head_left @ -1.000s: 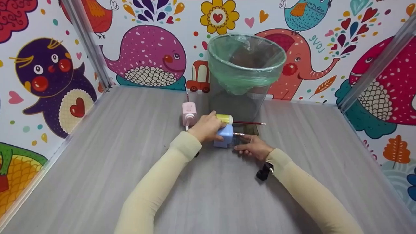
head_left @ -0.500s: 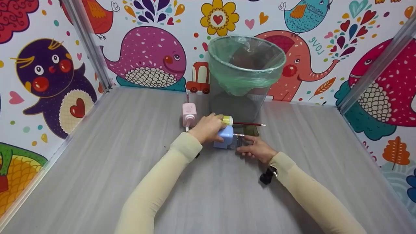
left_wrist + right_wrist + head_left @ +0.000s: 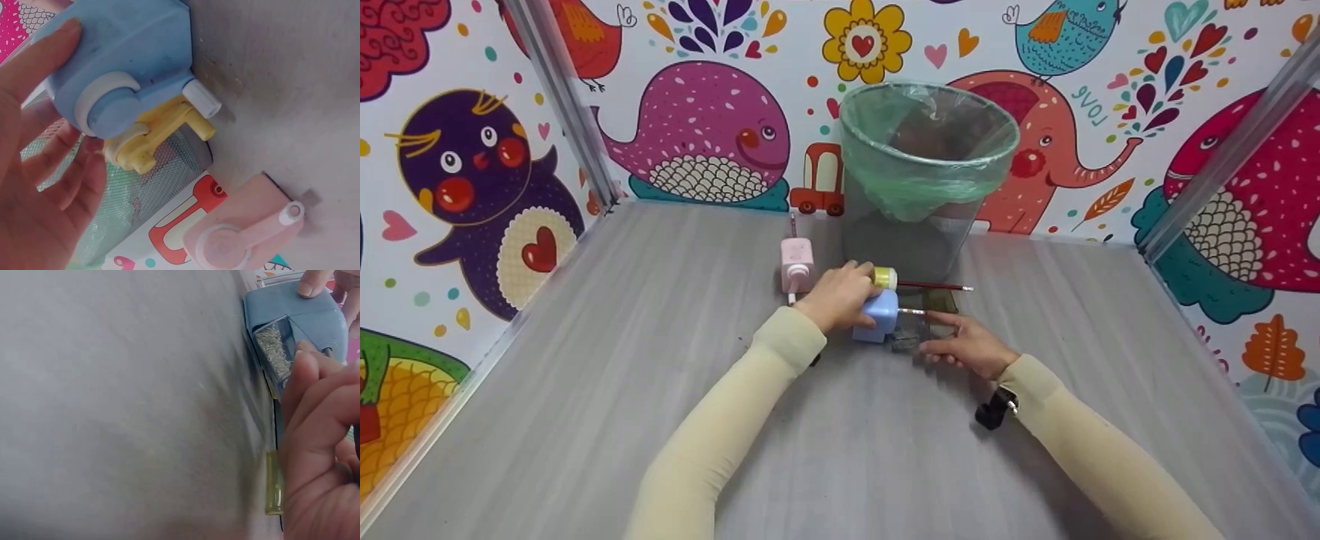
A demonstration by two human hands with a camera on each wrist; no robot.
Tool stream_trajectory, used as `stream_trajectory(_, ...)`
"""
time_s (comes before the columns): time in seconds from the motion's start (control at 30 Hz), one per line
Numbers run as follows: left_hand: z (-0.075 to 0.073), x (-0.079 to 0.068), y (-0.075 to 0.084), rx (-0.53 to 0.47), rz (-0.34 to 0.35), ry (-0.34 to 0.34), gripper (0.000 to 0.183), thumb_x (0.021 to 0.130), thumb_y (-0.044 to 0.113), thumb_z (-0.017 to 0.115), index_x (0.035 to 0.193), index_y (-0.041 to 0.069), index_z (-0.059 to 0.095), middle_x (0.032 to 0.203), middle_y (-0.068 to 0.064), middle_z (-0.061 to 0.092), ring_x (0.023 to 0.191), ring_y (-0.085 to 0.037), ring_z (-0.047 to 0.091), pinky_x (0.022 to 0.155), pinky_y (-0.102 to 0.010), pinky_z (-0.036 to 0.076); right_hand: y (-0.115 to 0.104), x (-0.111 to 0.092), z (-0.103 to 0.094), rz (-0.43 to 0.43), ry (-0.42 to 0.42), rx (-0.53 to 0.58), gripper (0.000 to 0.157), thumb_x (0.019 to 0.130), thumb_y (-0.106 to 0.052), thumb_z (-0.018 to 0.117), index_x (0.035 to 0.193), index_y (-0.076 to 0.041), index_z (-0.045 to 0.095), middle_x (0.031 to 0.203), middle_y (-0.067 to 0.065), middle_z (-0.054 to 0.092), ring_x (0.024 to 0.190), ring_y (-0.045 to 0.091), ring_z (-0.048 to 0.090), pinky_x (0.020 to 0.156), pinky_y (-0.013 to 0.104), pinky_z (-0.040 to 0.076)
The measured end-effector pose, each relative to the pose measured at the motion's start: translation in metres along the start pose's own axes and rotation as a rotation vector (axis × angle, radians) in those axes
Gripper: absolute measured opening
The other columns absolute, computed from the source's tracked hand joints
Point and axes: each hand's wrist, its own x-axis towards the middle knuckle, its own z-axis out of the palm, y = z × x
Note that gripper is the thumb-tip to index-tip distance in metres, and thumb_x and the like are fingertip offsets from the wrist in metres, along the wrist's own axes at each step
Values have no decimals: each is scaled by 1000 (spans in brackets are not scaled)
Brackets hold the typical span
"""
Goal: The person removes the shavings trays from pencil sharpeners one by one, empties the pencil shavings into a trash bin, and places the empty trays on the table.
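My left hand grips the blue crank pencil sharpener from its left side, thumb across its top in the left wrist view. The sharpener's blue crank with a white knob points away from that hand. A pencil sticks out of its right end. Low on that same end, a clear drawer of pencil shavings is partly pulled out. My right hand pinches the drawer's outer end between thumb and fingers, its fingertips partly covering it and the pencil in the right wrist view.
Close behind lies a yellow sharpener with a dark red pencil and its yellowish see-through drawer extended. A pink sharpener stands to the left. A mesh bin with a green bag stands against the patterned wall.
My right hand has drawn back to the right, and the clear drawer has slid out of the blue sharpener with it. The left hand holds the sharpener nearly still.
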Motion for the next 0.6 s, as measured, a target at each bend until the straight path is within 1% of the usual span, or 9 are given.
stream_trajectory(0.2,0,0,0,13,11,6,51,84,44,79,124,13,71,133,-12,58,115,-29,57,95,-45,55,0,-8,-5,0,-75,-14,83,90,-12,73,156,2,25,73,-4,71,52,-2,50,46,14,40)
stream_trajectory(0.4,0,-1,0,1,7,24,52,83,43,80,125,13,71,130,-11,59,114,-28,57,95,-44,55,3,-13,-9,-28,-158,-14,84,91,-9,72,156,7,21,68,-8,68,51,-2,49,45,13,37)
stream_trajectory(0.6,1,-1,1,-41,-12,29,55,83,42,80,128,13,69,130,-9,60,115,-25,56,99,-42,53,-1,-18,-17,-22,-201,9,84,91,-12,73,157,1,23,69,-7,67,51,0,49,47,15,39)
